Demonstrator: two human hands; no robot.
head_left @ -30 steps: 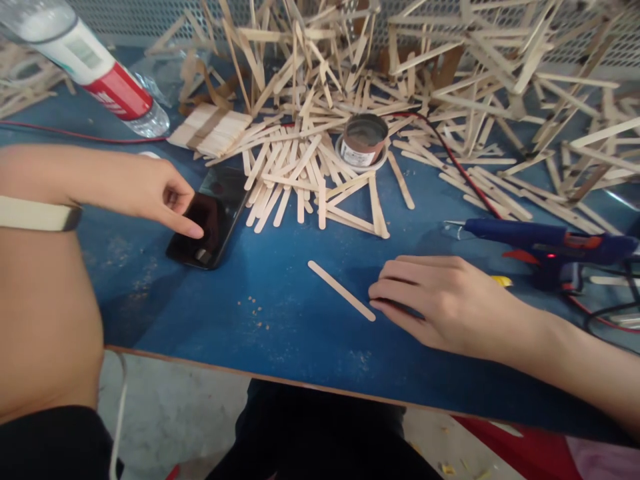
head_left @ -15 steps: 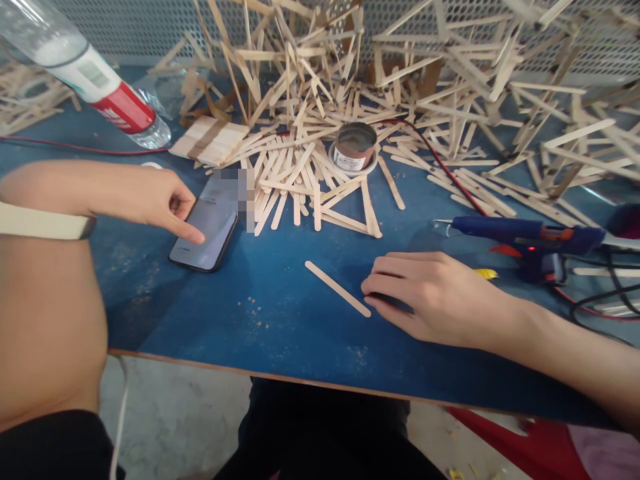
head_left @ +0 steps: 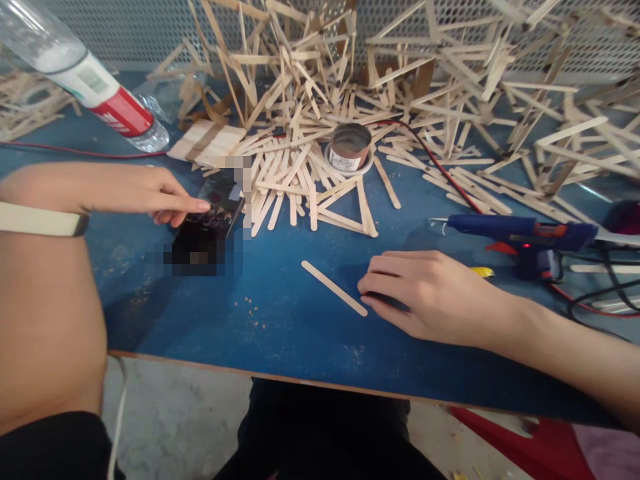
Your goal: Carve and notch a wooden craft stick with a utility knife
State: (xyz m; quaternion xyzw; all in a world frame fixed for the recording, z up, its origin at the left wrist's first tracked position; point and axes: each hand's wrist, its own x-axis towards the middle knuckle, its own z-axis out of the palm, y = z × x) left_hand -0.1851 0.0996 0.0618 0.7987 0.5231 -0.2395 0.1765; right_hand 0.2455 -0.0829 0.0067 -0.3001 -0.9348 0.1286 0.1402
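Observation:
My left hand reaches over a black phone that lies on the blue table. Its index finger is stretched out with the tip on the upper part of the screen, and the other fingers are curled under; it holds nothing. My right hand lies palm down on the table with its fingers flat. The fingertips sit right by the near end of a single loose wooden stick.
A heap of wooden sticks and glued stick frames fills the back of the table. A small tin can stands among them. A blue glue gun with cables lies to the right. A plastic bottle lies at the back left.
My left index finger has slid from the lower part of the phone screen to the upper part, and the screen's picture has changed. My right hand has stayed beside the stick.

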